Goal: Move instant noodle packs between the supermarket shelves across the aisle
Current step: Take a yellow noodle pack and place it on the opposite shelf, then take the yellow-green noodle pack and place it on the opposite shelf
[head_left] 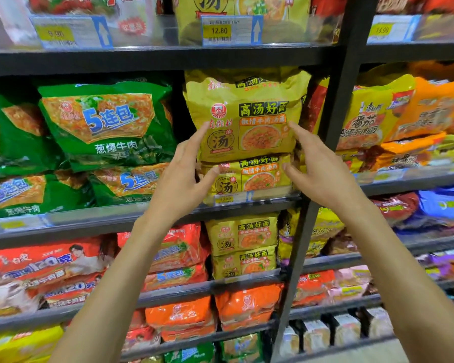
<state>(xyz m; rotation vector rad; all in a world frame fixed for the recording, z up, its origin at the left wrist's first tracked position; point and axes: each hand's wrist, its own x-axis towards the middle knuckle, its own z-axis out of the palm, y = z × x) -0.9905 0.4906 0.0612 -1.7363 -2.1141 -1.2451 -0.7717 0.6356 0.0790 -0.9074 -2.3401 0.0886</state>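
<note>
A yellow noodle multipack (247,113) stands upright on top of a second yellow pack (249,179) on the middle shelf (121,213). My left hand (186,169) is at the upper pack's lower left edge, fingers spread, fingertips touching its side. My right hand (317,169) is at the lower right edge, fingers apart, thumb near the lower pack. Both hands flank the stack without closing on a pack.
Green noodle packs (102,127) fill the shelf to the left. A black upright post (333,121) stands just to the right, with orange and yellow packs (404,113) beyond it. More yellow, red and orange packs lie on the shelves below. Price tags (228,30) hang above.
</note>
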